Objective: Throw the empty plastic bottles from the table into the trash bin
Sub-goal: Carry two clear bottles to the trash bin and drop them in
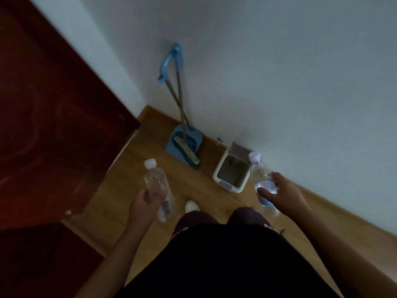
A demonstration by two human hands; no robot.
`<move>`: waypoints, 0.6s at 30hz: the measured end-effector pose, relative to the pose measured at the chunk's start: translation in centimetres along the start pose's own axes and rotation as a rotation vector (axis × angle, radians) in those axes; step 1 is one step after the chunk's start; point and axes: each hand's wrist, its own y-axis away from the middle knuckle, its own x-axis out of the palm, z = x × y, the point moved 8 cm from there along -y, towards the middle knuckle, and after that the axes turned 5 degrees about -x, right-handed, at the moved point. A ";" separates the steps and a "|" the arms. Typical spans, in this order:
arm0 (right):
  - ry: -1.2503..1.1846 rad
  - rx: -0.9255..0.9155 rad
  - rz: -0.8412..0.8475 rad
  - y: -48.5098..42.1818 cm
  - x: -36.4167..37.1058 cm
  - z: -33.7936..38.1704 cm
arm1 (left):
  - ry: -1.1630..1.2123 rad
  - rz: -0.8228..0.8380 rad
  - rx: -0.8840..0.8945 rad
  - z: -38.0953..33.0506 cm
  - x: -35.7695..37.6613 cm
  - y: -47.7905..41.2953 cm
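Observation:
I hold one clear plastic bottle in each hand, both with white caps. My left hand (pixel 146 200) grips the left bottle (pixel 155 179) around its lower half, cap pointing away from me. My right hand (pixel 279 193) grips the right bottle (pixel 258 171) near its blue label; its cap reaches over the near right corner of the trash bin (pixel 219 174). The bin is small and white with its lid flipped up against the wall, and its inside looks dark. It stands on the wooden floor between my two hands, closer to the right one.
A blue dustpan (pixel 182 143) with a broom (pixel 187 153) leans in the corner left of the bin. A dark red wooden door (pixel 53 115) fills the left side. The pale wall (pixel 300 82) runs along the right. My legs and one white shoe (pixel 191 206) are below.

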 end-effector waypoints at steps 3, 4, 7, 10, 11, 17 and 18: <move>-0.069 0.097 -0.088 3.5 0.9 -1.9 | -0.129 0.089 0.051 -1.2 0.4 -1.8; -0.091 0.126 -0.108 4.6 1.4 -2.4 | -0.166 0.118 0.058 -1.6 0.7 -2.0; -0.157 0.174 -0.171 7.3 2.8 -3.6 | -0.265 0.178 0.089 -2.1 1.6 -1.9; -0.249 0.213 -0.216 9.3 4.4 -4.7 | -0.355 0.208 0.129 -2.4 2.1 -0.9; -0.285 0.220 -0.230 9.9 5.0 -4.8 | -0.344 0.215 0.128 -2.4 2.2 -0.7; -0.389 0.237 -0.246 11.5 7.9 -3.0 | -0.319 0.248 0.157 -3.5 1.5 -0.1; -0.392 0.239 -0.250 11.6 8.1 -2.7 | -0.310 0.256 0.156 -3.6 1.4 -0.3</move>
